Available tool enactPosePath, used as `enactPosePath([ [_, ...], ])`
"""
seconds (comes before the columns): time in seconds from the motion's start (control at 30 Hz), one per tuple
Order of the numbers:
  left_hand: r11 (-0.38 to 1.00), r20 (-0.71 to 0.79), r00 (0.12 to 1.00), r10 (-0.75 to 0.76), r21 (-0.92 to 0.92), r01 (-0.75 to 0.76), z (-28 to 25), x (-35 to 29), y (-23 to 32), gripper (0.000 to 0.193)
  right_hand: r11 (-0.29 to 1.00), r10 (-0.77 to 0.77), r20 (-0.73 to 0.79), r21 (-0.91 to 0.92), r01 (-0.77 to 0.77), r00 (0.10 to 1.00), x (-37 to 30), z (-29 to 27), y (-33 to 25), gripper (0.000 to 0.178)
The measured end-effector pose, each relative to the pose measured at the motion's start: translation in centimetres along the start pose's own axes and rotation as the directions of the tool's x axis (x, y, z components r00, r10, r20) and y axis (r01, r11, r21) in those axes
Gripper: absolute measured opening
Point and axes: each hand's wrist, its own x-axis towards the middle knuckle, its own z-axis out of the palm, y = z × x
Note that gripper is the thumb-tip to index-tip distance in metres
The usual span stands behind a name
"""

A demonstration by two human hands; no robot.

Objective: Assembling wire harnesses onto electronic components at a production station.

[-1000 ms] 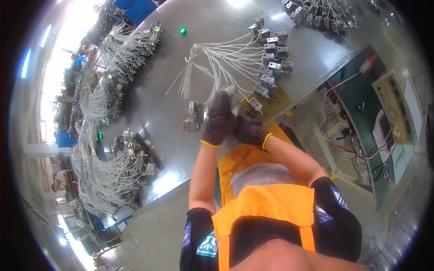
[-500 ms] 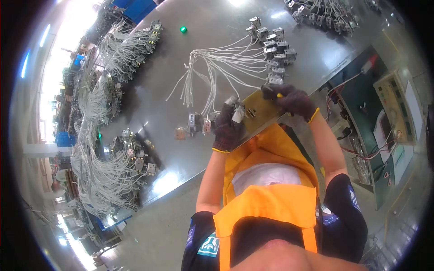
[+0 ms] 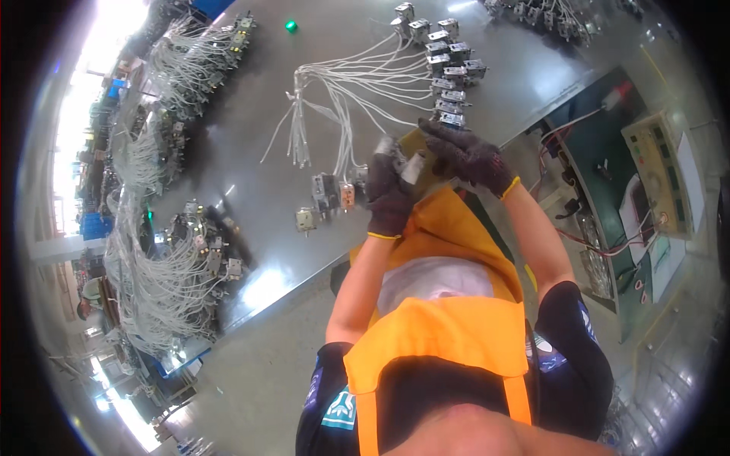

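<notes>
My left hand [image 3: 389, 199], in a dark glove, is shut on a small grey-white connector block [image 3: 411, 166] held above the table's near edge. My right hand [image 3: 468, 158], also gloved, hovers just right of it with fingers spread, their tips by the near end of a row of grey connector blocks [image 3: 447, 83]. White wires [image 3: 357, 80] fan out from that row across the grey table [image 3: 251, 129] to a bundled end. A yellow board [image 3: 417, 140] shows under my hands.
Three loose small blocks [image 3: 325, 191] lie left of my left hand. Piles of wired harnesses [image 3: 163, 266] line the table's left side. A green button [image 3: 291, 26] sits far back. A green bench with a beige test box [image 3: 660, 178] stands to the right.
My hands, together a second ago, parted; the right went to the connector row. Now the left hand has lifted the small block and the right has drawn back left toward it.
</notes>
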Motion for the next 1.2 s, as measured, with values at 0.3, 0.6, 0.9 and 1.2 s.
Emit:
enactPosePath([
  [0.3,0.987,0.151,0.983,0.105,0.104,-0.122,0.9,1.0,0.1,0.050,0.599,-0.326,0.125,-0.739,0.307,0.937,-2.5,1.2,-4.2,0.030],
  [0.6,0.993,0.134,0.986,0.097,0.056,-0.106,1.6,1.2,-0.8,0.033,0.410,-0.234,0.153,-0.880,0.240,0.960,-1.1,2.1,-4.8,0.019],
  [0.9,0.964,0.058,0.974,0.217,0.147,-0.224,0.5,1.1,1.0,0.019,0.435,-0.200,0.110,-0.880,0.189,0.974,-2.1,2.8,-4.6,0.025],
  [1.2,0.690,0.100,0.865,0.492,0.561,-0.458,-2.4,-0.1,3.4,0.048,0.663,-0.642,-0.167,-0.611,0.432,0.748,-4.8,2.4,-0.8,0.035],
])
